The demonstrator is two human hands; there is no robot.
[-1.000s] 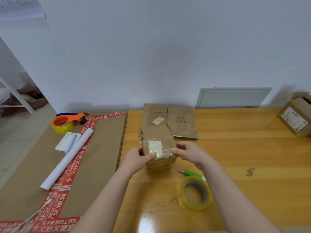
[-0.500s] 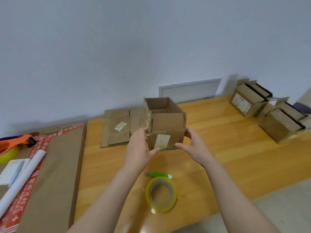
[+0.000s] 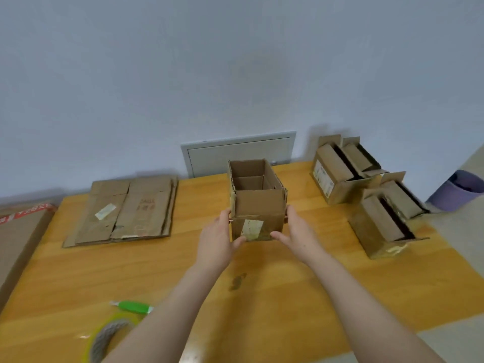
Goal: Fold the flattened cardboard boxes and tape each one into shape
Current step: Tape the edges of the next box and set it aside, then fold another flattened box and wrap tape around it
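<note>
Wooden table [image 3: 78, 279], arms outstretched, left grip [image 3: 217, 241] and right grip [image 3: 297, 237] clasping open box [image 3: 259, 205]

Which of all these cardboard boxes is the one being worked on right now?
Look at the middle of the yellow wooden table. There an open-topped brown cardboard box is gripped upright between the left hand and right hand. Unlike the flat cardboard stack to its left and the two folded boxes to its right, it alone is held.

boxes [image 3: 258, 203] [image 3: 332, 176] [image 3: 374, 231]: 3 | flat stack [image 3: 136, 210]: 1 | tape [image 3: 104, 334]: 1 | cutter [image 3: 133, 307]: 1
</note>
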